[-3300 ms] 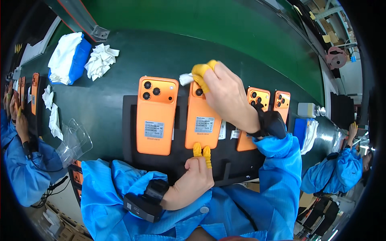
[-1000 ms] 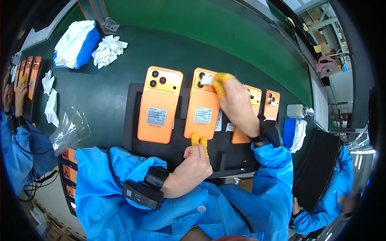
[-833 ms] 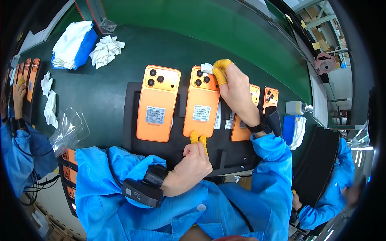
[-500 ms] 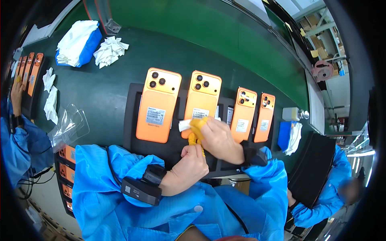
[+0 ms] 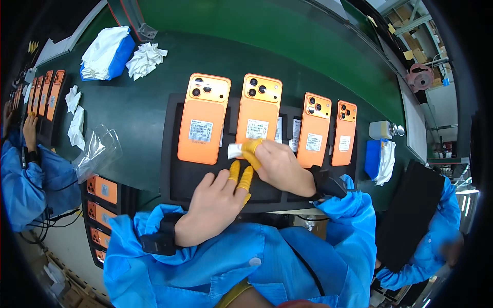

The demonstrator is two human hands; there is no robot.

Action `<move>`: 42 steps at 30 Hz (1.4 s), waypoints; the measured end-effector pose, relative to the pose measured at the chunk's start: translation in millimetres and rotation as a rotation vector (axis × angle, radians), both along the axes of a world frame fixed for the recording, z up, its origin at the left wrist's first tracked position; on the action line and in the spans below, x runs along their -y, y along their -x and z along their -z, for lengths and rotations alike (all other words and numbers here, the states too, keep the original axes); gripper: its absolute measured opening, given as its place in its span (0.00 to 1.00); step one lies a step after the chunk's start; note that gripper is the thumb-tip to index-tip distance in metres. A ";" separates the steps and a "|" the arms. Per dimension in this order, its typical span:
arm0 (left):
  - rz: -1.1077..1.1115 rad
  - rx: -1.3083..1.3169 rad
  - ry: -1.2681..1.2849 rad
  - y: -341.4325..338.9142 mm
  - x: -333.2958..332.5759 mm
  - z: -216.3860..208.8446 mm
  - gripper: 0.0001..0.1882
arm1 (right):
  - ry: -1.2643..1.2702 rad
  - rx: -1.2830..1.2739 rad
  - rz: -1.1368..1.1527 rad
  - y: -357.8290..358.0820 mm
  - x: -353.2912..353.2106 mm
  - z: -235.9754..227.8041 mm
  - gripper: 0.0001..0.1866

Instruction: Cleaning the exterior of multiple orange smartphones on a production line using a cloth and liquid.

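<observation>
Head view, looking down: our second phone (image 5: 259, 112), counted from the left in a row of four orange ones, lies back up over a black tray (image 5: 182, 182), its camera end jutting past the tray's far edge. Its long axis runs nearly straight away from us, cameras at the far end, while its near end is partly covered by our right hand (image 5: 277, 161). That hand is the nearer one, lying across from the second phone's right; thumb and fingers pinch a white cloth (image 5: 234, 150) at that phone's near left corner, though we cannot tell whether it presses on the surface. Our left hand (image 5: 214, 203) is back up, just short of the second phone's near end, its fingers loosely extended and slightly parted, nothing visible in its grasp; yellow finger cots (image 5: 245, 179) cover two fingers, and contact with the phone is unclear. Left of the second phone lies the first phone (image 5: 204, 118); to its right, the third phone (image 5: 314, 128) and fourth phone (image 5: 343, 131).
</observation>
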State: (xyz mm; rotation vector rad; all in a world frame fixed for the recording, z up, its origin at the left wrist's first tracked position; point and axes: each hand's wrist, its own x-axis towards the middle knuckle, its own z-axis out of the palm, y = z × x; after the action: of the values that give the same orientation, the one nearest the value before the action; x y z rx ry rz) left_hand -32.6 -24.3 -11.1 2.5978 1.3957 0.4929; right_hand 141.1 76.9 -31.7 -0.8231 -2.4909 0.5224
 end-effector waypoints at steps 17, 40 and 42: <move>-0.630 0.217 -0.146 35.3 18.6 21.5 0.15 | -0.026 0.050 -0.090 21.5 -17.0 -21.3 0.10; -0.615 0.230 -0.166 29.4 20.3 28.6 0.08 | -0.404 -0.002 0.012 114.4 -77.9 -18.2 0.05; -0.628 0.218 -0.189 31.2 19.5 26.5 0.08 | -0.405 -0.047 0.035 120.9 -97.7 -15.7 0.06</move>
State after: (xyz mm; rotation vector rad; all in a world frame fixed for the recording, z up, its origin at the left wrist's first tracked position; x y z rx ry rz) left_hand -63.8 -43.8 -37.6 2.0905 2.1531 0.9919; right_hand 20.2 174.6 -16.0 -0.6813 -2.4147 0.0182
